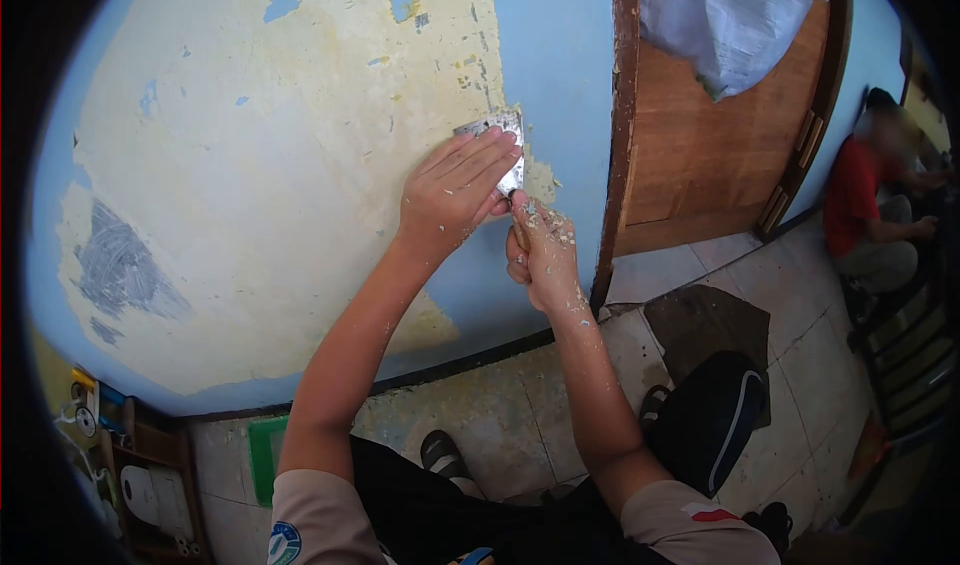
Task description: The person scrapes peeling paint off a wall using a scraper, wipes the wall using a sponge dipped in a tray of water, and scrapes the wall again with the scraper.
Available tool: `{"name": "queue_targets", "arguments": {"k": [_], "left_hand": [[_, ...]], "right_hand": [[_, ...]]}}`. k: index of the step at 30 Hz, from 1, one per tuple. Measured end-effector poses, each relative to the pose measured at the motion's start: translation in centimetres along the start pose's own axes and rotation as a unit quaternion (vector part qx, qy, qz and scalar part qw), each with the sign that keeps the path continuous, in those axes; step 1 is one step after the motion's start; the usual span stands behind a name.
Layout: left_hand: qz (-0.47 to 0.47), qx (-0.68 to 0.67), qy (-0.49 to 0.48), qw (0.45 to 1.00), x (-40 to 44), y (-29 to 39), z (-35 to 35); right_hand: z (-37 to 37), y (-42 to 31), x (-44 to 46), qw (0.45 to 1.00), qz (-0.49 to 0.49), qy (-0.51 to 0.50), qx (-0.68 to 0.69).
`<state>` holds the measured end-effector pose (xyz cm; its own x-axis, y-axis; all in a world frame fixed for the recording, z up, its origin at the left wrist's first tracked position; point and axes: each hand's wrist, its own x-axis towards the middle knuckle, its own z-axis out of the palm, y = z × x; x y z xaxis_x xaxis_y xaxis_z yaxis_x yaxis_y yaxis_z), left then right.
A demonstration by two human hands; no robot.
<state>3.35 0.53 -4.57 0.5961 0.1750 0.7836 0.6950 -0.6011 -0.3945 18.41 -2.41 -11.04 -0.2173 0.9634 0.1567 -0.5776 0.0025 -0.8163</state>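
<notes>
A paint scraper [513,172] with a broad metal blade lies against the wall [250,165], at the border between bare cream plaster and blue paint. Wrapped round its handle is my right hand [545,250], closed and dusted with paint flakes. My left hand [452,187] rests on the blade with its fingers stretched out and pressing flat. Part of the blade is hidden under those fingers. Blue paint [560,85] still covers the strip to the right of the blade, and a few flakes cling near its edge.
A brown wooden door [700,155] with a white plastic bag [735,25] hanging on it stands at the right. Farther right a person in a red shirt [850,190] sits low. A wooden shelf [150,465] and a green container [264,455] are at lower left; brown cardboard [700,325] lies on the tiles.
</notes>
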Motion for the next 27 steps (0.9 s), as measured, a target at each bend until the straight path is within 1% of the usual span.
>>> {"name": "queue_targets", "arguments": {"k": [1, 5, 8, 12, 14, 15, 17, 19, 23, 27], "left_hand": [[-0.007, -0.005, 0.007, 1.0, 0.3, -0.4, 0.0], [-0.023, -0.03, 0.017, 0.999, 0.6, -0.5, 0.1], [-0.035, -0.059, -0.011, 0.998, 0.2, 0.0, -0.1], [-0.036, -0.056, -0.007, 0.998, 1.0, -0.3, -0.2], [-0.031, -0.041, 0.011, 0.999, 1.1, -0.3, -0.1], [-0.03, -0.041, 0.009, 0.999, 0.9, -0.2, -0.2], [-0.044, -0.062, -0.025, 0.997, 0.6, 0.0, -0.4], [-0.045, -0.059, -0.021, 0.997, 0.7, 0.1, -0.4], [-0.043, -0.049, -0.005, 0.998, 1.4, -0.5, -0.4], [-0.056, -0.073, -0.009, 0.996, 1.3, 0.1, -0.6]], "right_hand": [[0.0, -0.2, 0.4, 1.0, -0.005, -0.013, 0.006], [0.1, -0.3, -0.2, 1.0, -0.003, -0.007, 0.014], [0.1, -0.6, -0.6, 1.0, 0.005, 0.013, 0.013], [0.1, -0.6, 0.0, 1.0, 0.0, 0.004, 0.019], [0.0, -0.8, -0.5, 1.0, 0.002, 0.004, 0.025], [0.1, -0.9, -0.9, 1.0, 0.004, 0.001, 0.03], [0.2, -0.9, -1.2, 0.999, 0.004, -0.001, 0.037], [0.2, -0.6, -1.0, 0.999, 0.023, 0.008, 0.037], [0.3, -1.4, -0.3, 0.999, 0.019, -0.015, 0.042], [0.2, -1.8, -1.2, 0.999, 0.029, 0.006, 0.035]]}}
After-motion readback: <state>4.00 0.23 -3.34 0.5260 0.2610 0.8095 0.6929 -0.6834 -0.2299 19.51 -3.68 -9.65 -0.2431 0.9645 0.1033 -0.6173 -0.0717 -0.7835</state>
